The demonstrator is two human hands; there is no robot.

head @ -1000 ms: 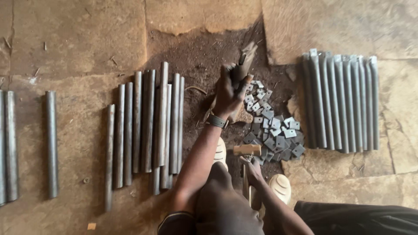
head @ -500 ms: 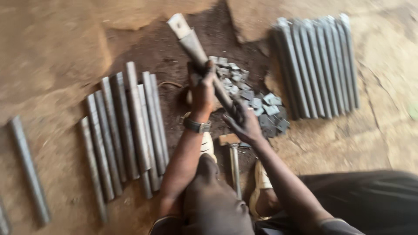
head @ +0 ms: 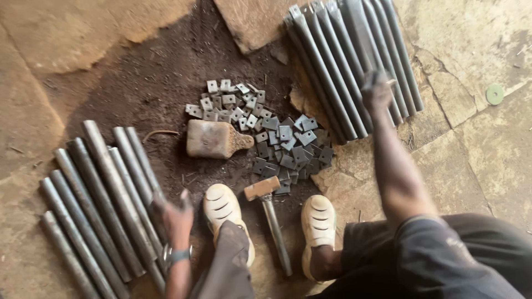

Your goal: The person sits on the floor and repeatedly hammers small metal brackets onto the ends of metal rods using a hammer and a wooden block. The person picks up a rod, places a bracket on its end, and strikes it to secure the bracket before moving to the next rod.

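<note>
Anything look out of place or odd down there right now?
Nothing damaged. The plates lie in a loose scattered heap, and a lone green disc sits apart on the stone. Both pipe rows are roughly lined up.

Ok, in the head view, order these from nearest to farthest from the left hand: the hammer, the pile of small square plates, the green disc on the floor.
From the left hand, low left by the left bundle of rods:
1. Hammer, just to its right, between the two shoes.
2. Pile of small square plates, up and right, centre of the ground.
3. Green disc, far right on the stone floor.
</note>
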